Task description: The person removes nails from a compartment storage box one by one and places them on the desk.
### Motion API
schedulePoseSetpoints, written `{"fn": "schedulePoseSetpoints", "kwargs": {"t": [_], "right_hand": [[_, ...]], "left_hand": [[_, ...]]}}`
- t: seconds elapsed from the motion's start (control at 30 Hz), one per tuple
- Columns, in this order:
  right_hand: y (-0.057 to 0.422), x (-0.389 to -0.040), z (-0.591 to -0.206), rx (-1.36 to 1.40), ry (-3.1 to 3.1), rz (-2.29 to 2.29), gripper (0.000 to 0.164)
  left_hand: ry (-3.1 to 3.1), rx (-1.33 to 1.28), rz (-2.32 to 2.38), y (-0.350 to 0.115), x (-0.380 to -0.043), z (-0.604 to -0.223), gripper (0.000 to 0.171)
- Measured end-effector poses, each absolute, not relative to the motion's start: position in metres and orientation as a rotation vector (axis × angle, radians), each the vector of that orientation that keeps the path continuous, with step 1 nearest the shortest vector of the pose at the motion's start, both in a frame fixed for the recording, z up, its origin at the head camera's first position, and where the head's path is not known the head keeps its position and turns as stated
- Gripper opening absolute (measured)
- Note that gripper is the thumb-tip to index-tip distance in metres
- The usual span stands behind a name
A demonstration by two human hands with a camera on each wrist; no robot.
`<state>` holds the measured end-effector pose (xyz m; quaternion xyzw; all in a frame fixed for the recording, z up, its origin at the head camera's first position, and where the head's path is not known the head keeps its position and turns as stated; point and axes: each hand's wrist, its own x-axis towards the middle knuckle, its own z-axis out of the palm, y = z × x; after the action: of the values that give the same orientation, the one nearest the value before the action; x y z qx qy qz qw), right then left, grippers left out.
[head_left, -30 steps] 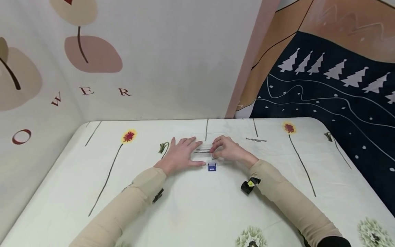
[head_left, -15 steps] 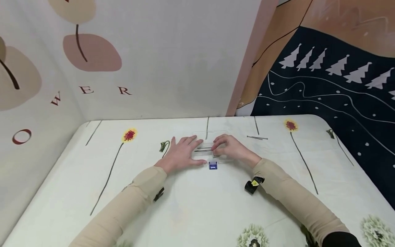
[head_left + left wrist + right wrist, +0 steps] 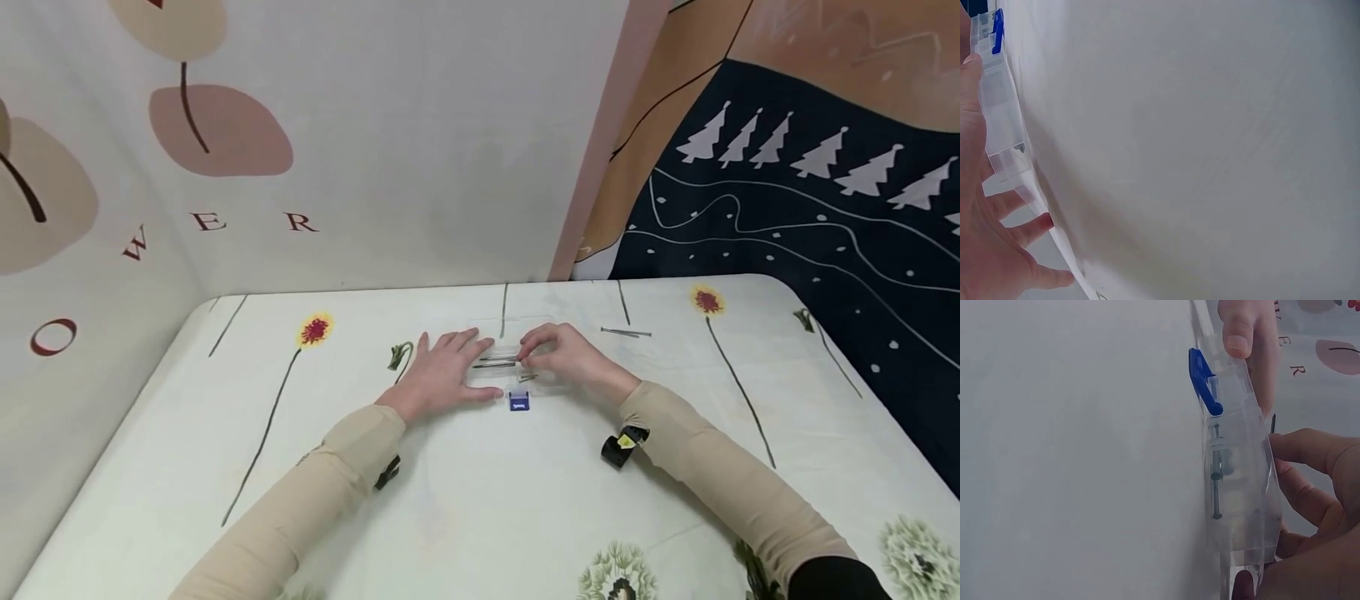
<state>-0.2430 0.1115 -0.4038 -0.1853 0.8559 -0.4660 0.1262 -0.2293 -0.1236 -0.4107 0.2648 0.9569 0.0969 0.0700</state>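
Note:
A clear plastic compartment box (image 3: 1244,506) with a blue latch (image 3: 519,401) lies on the table between both hands. Dark nails (image 3: 495,365) lie lengthwise in it, and shorter nails (image 3: 528,378) sit in a compartment nearer the latch. My left hand (image 3: 444,372) rests along the box's left side, its fingers spread; the left wrist view shows its thumb (image 3: 971,69) at the wall by the latch. Over the right part of the box, my right hand (image 3: 564,357) pinches a nail (image 3: 1273,424), whose pointed end sticks out past the fingertips.
Several loose nails (image 3: 626,332) lie on the table to the right, beyond the right hand. The flower-print tablecloth (image 3: 450,517) runs back to a light fabric wall (image 3: 420,167). A dark fabric with white trees (image 3: 750,208) hangs at the right.
My right hand has shifted slightly right within the box, bringing the short nails near the latch into fuller view. The left hand stays in place at the box's side.

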Motion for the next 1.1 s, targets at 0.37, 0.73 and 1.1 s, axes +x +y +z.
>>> {"fn": "schedulePoseSetpoints", "kwargs": {"t": [0.37,0.73,1.1], "right_hand": [[0.123,-0.244,-0.402,-0.488,2.496,-1.390,0.014],[0.133,-0.247,-0.402,-0.552,2.498,-1.423,0.013],[0.143,-0.247,-0.402,-0.559,2.490,-1.529,0.013]], "left_hand": [[2.876,0.811,0.276,-0.124,-0.228,-0.411,0.088],[2.875,0.808,0.274,-0.124,-0.228,-0.412,0.088],[2.869,0.801,0.282,-0.125,-0.228,-0.411,0.088]]}}
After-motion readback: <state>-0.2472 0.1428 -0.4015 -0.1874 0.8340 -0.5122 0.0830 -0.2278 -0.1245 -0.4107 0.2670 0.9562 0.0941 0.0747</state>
